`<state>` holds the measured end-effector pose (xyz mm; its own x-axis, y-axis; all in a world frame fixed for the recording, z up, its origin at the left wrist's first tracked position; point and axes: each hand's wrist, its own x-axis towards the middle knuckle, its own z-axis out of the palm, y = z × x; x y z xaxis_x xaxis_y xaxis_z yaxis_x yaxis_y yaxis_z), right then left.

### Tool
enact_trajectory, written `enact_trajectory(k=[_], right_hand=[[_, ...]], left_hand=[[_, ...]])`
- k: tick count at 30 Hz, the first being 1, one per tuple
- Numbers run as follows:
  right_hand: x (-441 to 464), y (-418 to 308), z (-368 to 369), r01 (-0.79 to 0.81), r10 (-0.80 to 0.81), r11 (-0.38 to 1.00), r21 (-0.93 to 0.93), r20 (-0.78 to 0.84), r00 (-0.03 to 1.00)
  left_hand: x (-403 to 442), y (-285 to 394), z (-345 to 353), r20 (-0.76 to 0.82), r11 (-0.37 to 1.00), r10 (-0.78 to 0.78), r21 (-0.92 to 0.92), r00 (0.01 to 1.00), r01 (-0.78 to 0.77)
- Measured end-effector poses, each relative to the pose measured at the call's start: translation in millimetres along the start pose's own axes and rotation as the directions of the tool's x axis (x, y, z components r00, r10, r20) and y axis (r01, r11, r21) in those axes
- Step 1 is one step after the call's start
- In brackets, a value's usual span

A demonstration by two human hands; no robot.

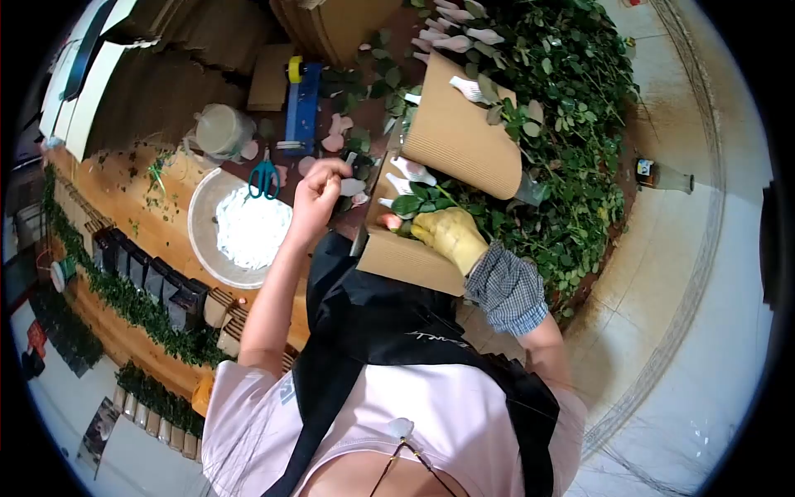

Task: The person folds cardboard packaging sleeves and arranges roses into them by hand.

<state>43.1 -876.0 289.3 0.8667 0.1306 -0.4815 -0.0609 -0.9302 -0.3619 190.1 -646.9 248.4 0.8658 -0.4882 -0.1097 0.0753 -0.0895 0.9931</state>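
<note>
Head view: your left hand [321, 189] curls nearly closed, your gloved right hand [450, 235] half-curls beside one rosebud [390, 221], holds unclear; one pair of scissors [265, 168] meets one bowl [201, 240].

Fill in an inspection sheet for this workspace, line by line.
Surface: dark reddish-brown tabletop, strewn with green leaves and pink petals.
Job's things: pinkish-red rose head by the yellow-gloved right hand; brown corrugated cardboard sheet; heap of leafy green stems; round pale tub of small white pieces.
Clutter: teal-handled scissors at the tub's rim; blue tape dispenser; translucent plastic jug.
Hands: bare left hand curled, whether holding anything unclear; right hand's grip hidden by its glove and the angle.
Cables: nothing seen.
Surroundings: pale tiled floor with a dark-labelled glass bottle; stacked brown cardboard.
</note>
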Motion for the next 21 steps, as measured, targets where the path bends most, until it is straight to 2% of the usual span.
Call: enact_trajectory(k=[1,2,3,5,6,7,9,10,12,13,15,16,17,19,20,21], right_hand=[[-2.4,-11.0,-19.4,-0.041,0.041,0.999,-0.001,-0.059,0.997],[-3.7,-18.0,-27.1,-0.084,0.084,0.996,0.007,-0.119,0.989],[-1.4,-15.0,-21.1,-0.142,0.117,0.983,-0.12,-0.194,0.974],[10.1,-11.9,-10.2,-0.202,0.2,0.952,-0.229,-0.034,0.979],[16.9,-9.9,-3.8,-0.174,0.182,0.966,-0.19,0.025,0.983],[28.7,-8.7,0.6,-0.226,0.259,0.95,-0.215,0.14,0.956],[27.4,-1.9,6.2,-0.189,0.224,0.949,-0.254,0.117,0.968],[28.1,1.5,12.7,-0.196,0.231,0.947,-0.254,0.115,0.966],[33.4,4.8,20.8,-0.213,0.25,0.938,-0.274,0.108,0.962],[29.9,6.9,20.5,-0.218,0.254,0.938,-0.27,0.107,0.961],[14.9,5.2,7.7,-0.199,0.197,0.977,-0.08,-0.029,0.98],[2.9,9.3,5.2,-0.036,0.052,0.996,0.077,-0.217,0.975],[-2.9,-1.5,-12.4,0.034,0.035,0.975,0.217,-0.307,0.951],[-5.7,-19.8,-32.7,0.023,0.009,0.995,0.099,-0.305,0.952],[-2.3,-21.1,-27.0,0.02,0.013,0.995,0.101,-0.312,0.95],[2.3,-19.4,-16.0,-0.181,0.159,0.978,-0.107,-0.187,0.969]], left_hand=[[-4.0,0.8,-1.6,0.131,0.988,-0.156,0.034,0.979,0.153],[-3.1,-22.1,3.9,0.13,0.956,-0.249,0.189,0.96,0.223],[-0.7,-10.9,17.4,0.113,0.936,-0.145,0.338,0.983,0.099],[0.6,-7.7,38.4,0.245,0.78,-0.153,0.625,0.957,-0.036],[2.6,-2.5,47.9,0.328,0.745,-0.196,0.663,0.924,-0.077],[2.7,-8.3,51.9,0.422,0.771,-0.155,0.617,0.893,-0.157],[0.7,-3.9,51.5,0.44,0.865,0.012,0.446,0.898,-0.231],[-2.6,-5.6,51.5,0.446,0.866,0.016,0.442,0.895,-0.235],[-10.2,-18.8,50.1,0.217,0.951,-0.057,0.31,0.975,-0.013],[-16.8,-34.3,49.7,0.016,0.984,-0.112,0.141,0.994,0.109],[-7.0,-28.7,24.3,-0.195,0.982,-0.141,0.1,0.971,0.163],[-3.6,-21.6,17.5,-0.185,0.982,0.053,0.188,0.981,-0.018],[-1.3,-15.3,15.9,-0.162,0.943,0.244,0.27,0.956,-0.195],[1.0,-25.7,24.2,-0.188,0.939,0.292,0.242,0.938,-0.244],[2.4,-33.2,26.0,-0.07,0.982,-0.019,0.189,0.997,0.032],[5.6,-28.8,27.6,0.062,0.935,-0.324,0.173,0.944,0.309]])
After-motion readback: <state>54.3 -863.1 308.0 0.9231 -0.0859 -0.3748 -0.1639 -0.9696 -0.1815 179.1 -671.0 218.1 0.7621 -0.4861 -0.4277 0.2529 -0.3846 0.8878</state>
